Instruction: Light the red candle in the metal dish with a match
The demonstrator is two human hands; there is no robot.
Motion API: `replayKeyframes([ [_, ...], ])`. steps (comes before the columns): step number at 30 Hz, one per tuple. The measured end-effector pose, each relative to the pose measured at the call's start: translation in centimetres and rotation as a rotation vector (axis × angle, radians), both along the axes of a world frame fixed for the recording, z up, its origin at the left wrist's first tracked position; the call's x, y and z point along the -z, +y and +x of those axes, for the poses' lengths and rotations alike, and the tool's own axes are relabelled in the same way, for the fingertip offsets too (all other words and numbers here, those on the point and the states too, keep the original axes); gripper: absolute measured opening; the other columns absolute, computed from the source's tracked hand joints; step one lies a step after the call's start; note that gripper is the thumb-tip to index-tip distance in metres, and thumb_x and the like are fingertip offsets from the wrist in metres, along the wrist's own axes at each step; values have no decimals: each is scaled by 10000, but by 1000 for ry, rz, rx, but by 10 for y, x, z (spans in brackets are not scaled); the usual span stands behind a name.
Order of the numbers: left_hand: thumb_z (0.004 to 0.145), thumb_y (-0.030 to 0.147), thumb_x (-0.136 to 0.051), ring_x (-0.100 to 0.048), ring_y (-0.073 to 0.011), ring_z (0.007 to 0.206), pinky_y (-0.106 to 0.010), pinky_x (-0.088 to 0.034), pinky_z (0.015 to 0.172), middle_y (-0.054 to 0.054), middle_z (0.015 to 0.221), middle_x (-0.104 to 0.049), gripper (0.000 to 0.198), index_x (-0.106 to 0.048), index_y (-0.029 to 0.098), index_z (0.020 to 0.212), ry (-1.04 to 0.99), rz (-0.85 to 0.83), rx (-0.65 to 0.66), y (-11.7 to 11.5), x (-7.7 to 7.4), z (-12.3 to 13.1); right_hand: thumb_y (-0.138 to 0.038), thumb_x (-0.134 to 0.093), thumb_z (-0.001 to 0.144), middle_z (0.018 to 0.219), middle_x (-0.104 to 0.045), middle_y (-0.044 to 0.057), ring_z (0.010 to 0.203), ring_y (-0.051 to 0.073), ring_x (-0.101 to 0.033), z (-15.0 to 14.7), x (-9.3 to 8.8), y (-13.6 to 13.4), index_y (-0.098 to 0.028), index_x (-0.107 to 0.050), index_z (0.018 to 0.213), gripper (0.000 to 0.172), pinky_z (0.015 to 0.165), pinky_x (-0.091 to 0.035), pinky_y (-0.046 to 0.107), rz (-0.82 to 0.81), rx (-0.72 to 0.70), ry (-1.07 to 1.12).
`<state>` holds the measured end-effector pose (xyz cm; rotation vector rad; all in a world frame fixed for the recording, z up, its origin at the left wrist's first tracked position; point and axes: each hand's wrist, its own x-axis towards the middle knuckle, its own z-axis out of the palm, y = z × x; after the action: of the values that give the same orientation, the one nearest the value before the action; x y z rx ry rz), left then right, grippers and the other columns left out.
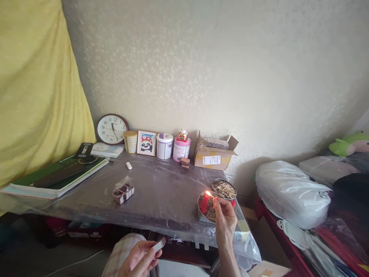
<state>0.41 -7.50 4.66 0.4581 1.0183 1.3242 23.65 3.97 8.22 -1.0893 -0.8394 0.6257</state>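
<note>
My right hand (225,220) pinches a burning match (212,196) between thumb and fingers. Its flame is at the top of a red candle (204,204), which stands upright in a round tin (202,217) of brown granules. Whether the wick itself burns, I cannot tell. Something red (232,203) shows partly behind my hand. Just beyond the tin, loose matchsticks (224,189) fill a round dish. Below the table's front edge, my left hand (140,261) is closed around a small matchbox (159,244).
A plastic-wrapped stack of matchboxes (123,193) lies on the covered table (164,194), with a white oval object (128,165) farther back. Along the wall stand a clock (112,129), canisters (164,146), a framed panda picture (146,143) and an open cardboard box (213,156). White bags (291,192) sit at right.
</note>
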Motion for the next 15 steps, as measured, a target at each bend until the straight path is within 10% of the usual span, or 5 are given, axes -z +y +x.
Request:
replayKeyframes([
  [15, 481, 461, -858, -669, -224, 799, -313, -509, 734, -53, 755, -749, 379, -729, 195, 718, 15, 26, -48, -1, -4, 4, -526, -737, 633, 716, -700, 29, 627, 163, -630, 1, -3, -5, -168, -683, 781, 391, 563, -511, 259, -54, 19, -36],
])
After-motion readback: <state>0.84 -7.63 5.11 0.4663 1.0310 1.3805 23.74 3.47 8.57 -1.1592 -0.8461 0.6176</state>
